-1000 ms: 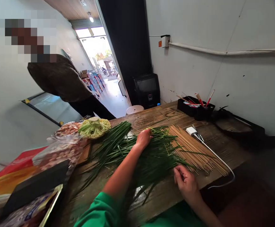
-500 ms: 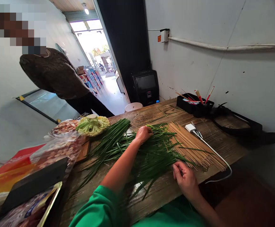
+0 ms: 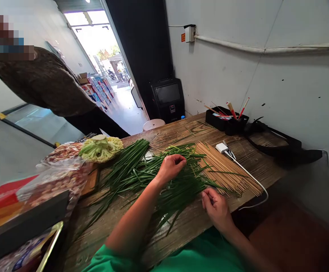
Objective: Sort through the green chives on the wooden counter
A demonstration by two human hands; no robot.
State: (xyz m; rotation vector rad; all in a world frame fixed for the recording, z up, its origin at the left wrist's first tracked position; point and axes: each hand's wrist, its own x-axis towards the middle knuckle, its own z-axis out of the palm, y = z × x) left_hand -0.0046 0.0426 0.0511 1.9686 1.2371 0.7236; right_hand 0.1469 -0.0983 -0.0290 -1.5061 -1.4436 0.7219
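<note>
My left hand [image 3: 172, 167] hovers over the pile of long green chives [image 3: 141, 172], thumb and fingertips pinched together. Whatever it may hold is too small to make out. Lower right, my right hand [image 3: 217, 209] is closed with curled fingers beside the near end of a loose bundle of chives [image 3: 178, 192]; what lies in its fingers is hidden. Just beyond my right hand, many thin wooden skewers [image 3: 223, 168] lie side by side, with a few chive blades across them.
Left on the wooden table [image 3: 96, 241] are a cauliflower [image 3: 100, 148], bagged food [image 3: 59, 179] and a dark tray [image 3: 25, 226]. A white charger [image 3: 221, 148] with cable, a black organizer [image 3: 223, 120] and a black strap [image 3: 280, 145] lie right. A person [image 3: 39, 83] stands beyond.
My left hand has come up slightly and nearer, its pinched fingers now pointing right. My right hand stays beside the chive ends. The whole view has shifted a little.
</note>
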